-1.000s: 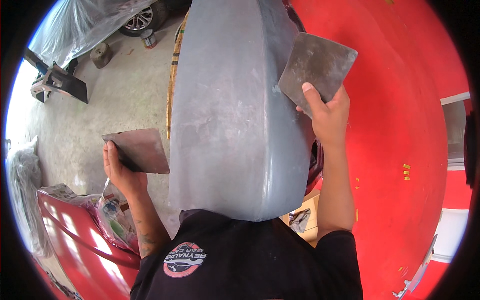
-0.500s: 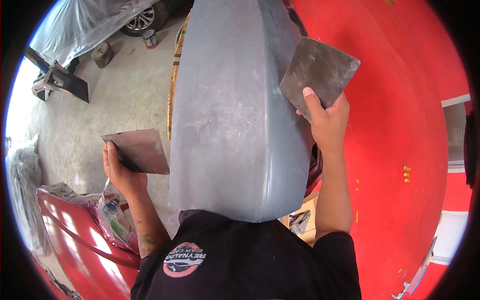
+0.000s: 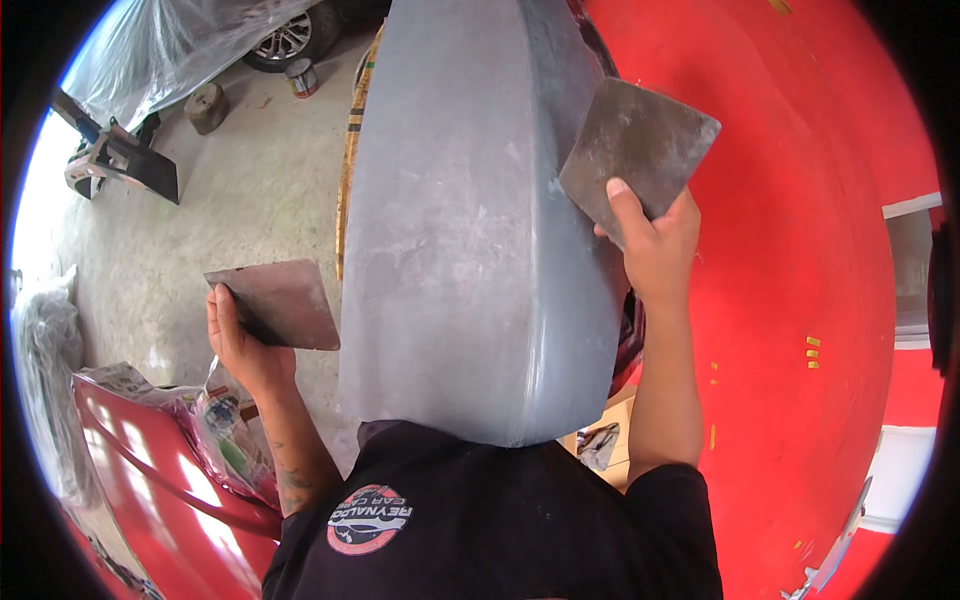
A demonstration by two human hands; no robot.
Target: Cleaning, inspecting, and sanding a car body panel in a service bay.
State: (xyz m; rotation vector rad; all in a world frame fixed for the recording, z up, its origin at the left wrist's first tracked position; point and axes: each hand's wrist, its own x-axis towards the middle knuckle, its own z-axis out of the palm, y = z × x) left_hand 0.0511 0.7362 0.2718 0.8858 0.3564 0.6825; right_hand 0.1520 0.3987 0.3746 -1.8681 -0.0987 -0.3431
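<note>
A long grey primed panel [image 3: 440, 220] with a curved right side lies in front of me, its near end at my dark shirt. My left hand [image 3: 236, 345] grips a thin metal spreader plate [image 3: 280, 300] with pinkish residue, left of the panel over the floor. My right hand [image 3: 655, 245] grips a darker square spreader plate [image 3: 645, 145], thumb on its face, at the panel's right curved edge and overlapping the red surface behind. I cannot tell whether that plate touches the panel.
A red surface [image 3: 780, 240] with yellow tape bits fills the right. At left are a glossy red panel [image 3: 150, 470], bunched plastic [image 3: 50, 370], a metal stand [image 3: 130, 165], a block [image 3: 206, 108], a can [image 3: 302, 78] and a wheel [image 3: 280, 40] by plastic sheeting. A striped yellow strip [image 3: 350, 170] runs beside the panel.
My right hand and its plate have shifted slightly down and to the right. My left hand and its plate are almost where they were.
</note>
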